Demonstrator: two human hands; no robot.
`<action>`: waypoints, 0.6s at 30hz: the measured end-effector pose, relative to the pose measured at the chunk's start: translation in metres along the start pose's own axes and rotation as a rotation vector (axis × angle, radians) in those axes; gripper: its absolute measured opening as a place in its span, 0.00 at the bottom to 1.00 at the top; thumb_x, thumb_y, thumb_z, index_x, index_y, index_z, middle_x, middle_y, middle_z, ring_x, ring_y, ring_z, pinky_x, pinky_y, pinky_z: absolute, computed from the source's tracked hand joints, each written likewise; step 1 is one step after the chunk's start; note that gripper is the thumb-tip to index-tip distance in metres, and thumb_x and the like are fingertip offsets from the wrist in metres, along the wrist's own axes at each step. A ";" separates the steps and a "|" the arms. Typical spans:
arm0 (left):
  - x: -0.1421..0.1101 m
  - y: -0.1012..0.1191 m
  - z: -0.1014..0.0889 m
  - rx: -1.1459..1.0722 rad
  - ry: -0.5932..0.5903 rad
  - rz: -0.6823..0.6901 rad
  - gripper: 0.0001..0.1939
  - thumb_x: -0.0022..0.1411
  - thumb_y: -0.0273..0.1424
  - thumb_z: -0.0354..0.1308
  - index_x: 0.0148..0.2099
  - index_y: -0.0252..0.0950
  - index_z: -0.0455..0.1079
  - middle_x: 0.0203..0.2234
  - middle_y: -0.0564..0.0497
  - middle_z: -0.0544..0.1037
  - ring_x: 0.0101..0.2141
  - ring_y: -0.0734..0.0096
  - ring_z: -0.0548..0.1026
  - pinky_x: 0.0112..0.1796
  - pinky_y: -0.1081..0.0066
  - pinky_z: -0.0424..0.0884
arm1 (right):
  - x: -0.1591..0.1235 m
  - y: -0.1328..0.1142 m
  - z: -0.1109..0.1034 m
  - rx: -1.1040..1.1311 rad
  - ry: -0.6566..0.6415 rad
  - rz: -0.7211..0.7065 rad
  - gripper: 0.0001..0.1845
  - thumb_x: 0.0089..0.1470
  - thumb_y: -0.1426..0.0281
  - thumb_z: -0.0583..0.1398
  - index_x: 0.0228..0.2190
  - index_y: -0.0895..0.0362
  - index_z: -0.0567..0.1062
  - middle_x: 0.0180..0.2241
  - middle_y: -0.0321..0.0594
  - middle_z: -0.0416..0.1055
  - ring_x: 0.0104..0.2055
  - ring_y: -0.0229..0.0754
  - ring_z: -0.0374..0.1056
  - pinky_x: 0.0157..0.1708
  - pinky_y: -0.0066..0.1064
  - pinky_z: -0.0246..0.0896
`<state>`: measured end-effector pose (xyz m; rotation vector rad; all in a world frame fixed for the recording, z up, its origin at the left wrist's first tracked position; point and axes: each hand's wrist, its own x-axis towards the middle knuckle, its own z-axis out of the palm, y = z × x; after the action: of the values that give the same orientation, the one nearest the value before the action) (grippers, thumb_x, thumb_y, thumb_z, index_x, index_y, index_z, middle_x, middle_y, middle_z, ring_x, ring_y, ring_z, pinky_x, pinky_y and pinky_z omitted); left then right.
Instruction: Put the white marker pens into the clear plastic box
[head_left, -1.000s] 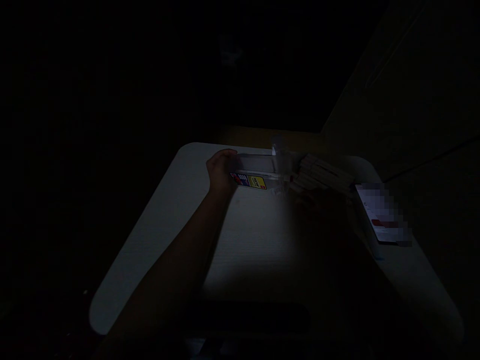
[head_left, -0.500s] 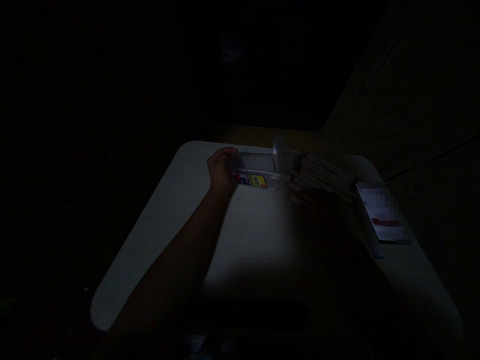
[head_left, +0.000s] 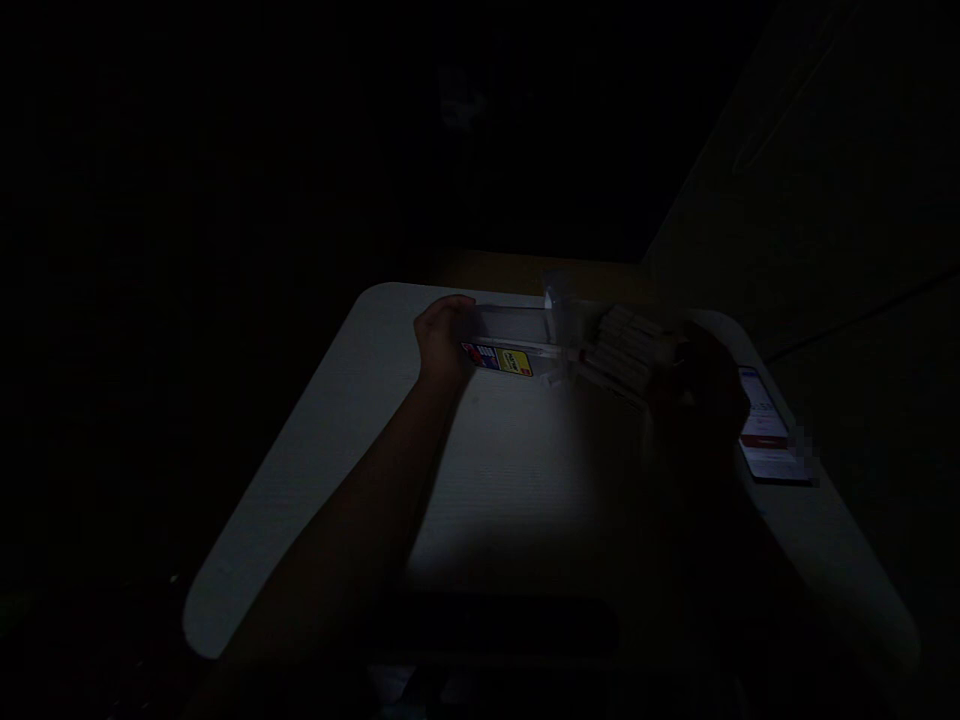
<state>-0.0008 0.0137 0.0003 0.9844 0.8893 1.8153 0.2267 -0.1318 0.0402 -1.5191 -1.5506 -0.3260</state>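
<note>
On the white table, my left hand [head_left: 442,335] is wrapped round the left end of a clear plastic box [head_left: 510,325]. A yellow, blue and red label [head_left: 499,359] shows on the box's near side. Its clear end flap [head_left: 556,290] stands up at the right end. My right hand [head_left: 697,385], dark in shadow, is curled over the right end of a bundle of slim pen-like sticks [head_left: 622,350]. The sticks lie side by side just right of the box, their left ends close to its flap. The right fingertips are mostly hidden in the dark.
A phone [head_left: 769,430] with its screen lit lies at the table's right side, beyond my right hand. The white table [head_left: 495,470] has rounded corners. A thin dark cable [head_left: 862,318] runs at the right. The surroundings are almost black.
My right hand has moved right and slightly up, from the left ends of the sticks to their right ends, now covering part of the phone's side. My left hand and the box stay put.
</note>
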 end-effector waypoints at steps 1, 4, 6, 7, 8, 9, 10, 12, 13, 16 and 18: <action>0.000 0.001 0.000 0.006 -0.003 0.000 0.09 0.46 0.29 0.51 0.22 0.36 0.71 0.18 0.53 0.71 0.21 0.76 0.68 0.24 0.74 0.62 | 0.000 0.002 0.000 0.025 0.042 0.031 0.25 0.51 0.66 0.56 0.51 0.53 0.63 0.44 0.43 0.68 0.42 0.42 0.67 0.39 0.36 0.64; 0.000 0.000 -0.001 0.042 -0.003 0.018 0.09 0.47 0.29 0.51 0.23 0.36 0.71 0.19 0.53 0.71 0.22 0.76 0.68 0.25 0.74 0.63 | 0.001 0.010 0.003 0.121 0.207 0.061 0.26 0.51 0.65 0.56 0.53 0.52 0.62 0.48 0.43 0.66 0.48 0.43 0.64 0.42 0.38 0.64; 0.001 -0.001 -0.001 0.053 -0.002 0.031 0.09 0.47 0.30 0.50 0.22 0.36 0.71 0.19 0.53 0.72 0.22 0.76 0.68 0.25 0.74 0.64 | 0.002 0.011 0.004 0.223 0.303 0.062 0.24 0.51 0.65 0.56 0.52 0.53 0.63 0.50 0.44 0.63 0.51 0.44 0.62 0.44 0.39 0.64; 0.001 -0.002 -0.002 0.053 -0.001 0.033 0.09 0.47 0.30 0.50 0.22 0.36 0.71 0.19 0.53 0.72 0.22 0.76 0.68 0.25 0.74 0.64 | 0.003 0.010 0.004 0.268 0.334 0.083 0.24 0.52 0.66 0.56 0.51 0.54 0.63 0.50 0.45 0.62 0.52 0.44 0.61 0.44 0.39 0.64; 0.002 -0.003 -0.002 0.048 -0.003 0.032 0.09 0.47 0.30 0.50 0.22 0.36 0.71 0.19 0.53 0.72 0.22 0.75 0.68 0.25 0.74 0.64 | 0.004 0.009 0.003 0.296 0.358 0.114 0.23 0.52 0.66 0.55 0.50 0.56 0.64 0.50 0.47 0.62 0.53 0.46 0.59 0.44 0.39 0.64; 0.002 -0.004 -0.002 0.041 -0.004 0.026 0.09 0.47 0.30 0.50 0.23 0.37 0.71 0.19 0.53 0.72 0.22 0.75 0.68 0.25 0.74 0.64 | 0.005 0.006 0.002 0.301 0.389 0.153 0.21 0.52 0.67 0.55 0.49 0.58 0.65 0.49 0.49 0.62 0.55 0.47 0.57 0.42 0.38 0.64; 0.002 -0.005 -0.002 0.033 -0.002 0.020 0.09 0.47 0.30 0.50 0.23 0.37 0.71 0.19 0.53 0.72 0.22 0.76 0.68 0.25 0.74 0.63 | 0.006 0.003 0.000 0.291 0.417 0.193 0.21 0.52 0.67 0.55 0.48 0.60 0.65 0.47 0.50 0.62 0.56 0.49 0.55 0.41 0.38 0.65; 0.003 -0.006 -0.003 0.024 -0.004 0.012 0.09 0.47 0.30 0.50 0.23 0.37 0.71 0.19 0.53 0.72 0.22 0.75 0.68 0.25 0.74 0.63 | 0.008 -0.002 -0.002 0.242 0.467 0.261 0.20 0.53 0.66 0.54 0.47 0.61 0.65 0.44 0.51 0.64 0.55 0.51 0.56 0.37 0.37 0.66; 0.003 -0.006 -0.003 0.023 -0.006 0.011 0.09 0.47 0.30 0.50 0.23 0.37 0.71 0.19 0.53 0.72 0.22 0.75 0.68 0.25 0.74 0.63 | 0.008 -0.004 -0.003 0.224 0.488 0.287 0.20 0.53 0.66 0.53 0.47 0.60 0.64 0.44 0.51 0.64 0.53 0.50 0.59 0.35 0.37 0.66; 0.003 -0.006 -0.003 0.036 -0.010 0.023 0.09 0.47 0.31 0.50 0.23 0.37 0.71 0.20 0.53 0.72 0.23 0.75 0.68 0.25 0.74 0.63 | 0.009 -0.006 -0.003 0.250 0.506 0.363 0.20 0.54 0.64 0.51 0.49 0.55 0.60 0.44 0.47 0.63 0.44 0.45 0.65 0.31 0.34 0.67; 0.002 -0.005 -0.003 0.038 0.001 0.021 0.09 0.47 0.30 0.50 0.23 0.37 0.72 0.19 0.53 0.72 0.22 0.76 0.68 0.25 0.75 0.63 | 0.008 -0.005 -0.001 0.298 0.401 0.385 0.22 0.57 0.62 0.45 0.52 0.54 0.53 0.46 0.48 0.60 0.42 0.42 0.66 0.29 0.32 0.67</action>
<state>-0.0021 0.0172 -0.0046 1.0201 0.9203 1.8223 0.2245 -0.1284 0.0486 -1.3775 -0.9248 -0.1541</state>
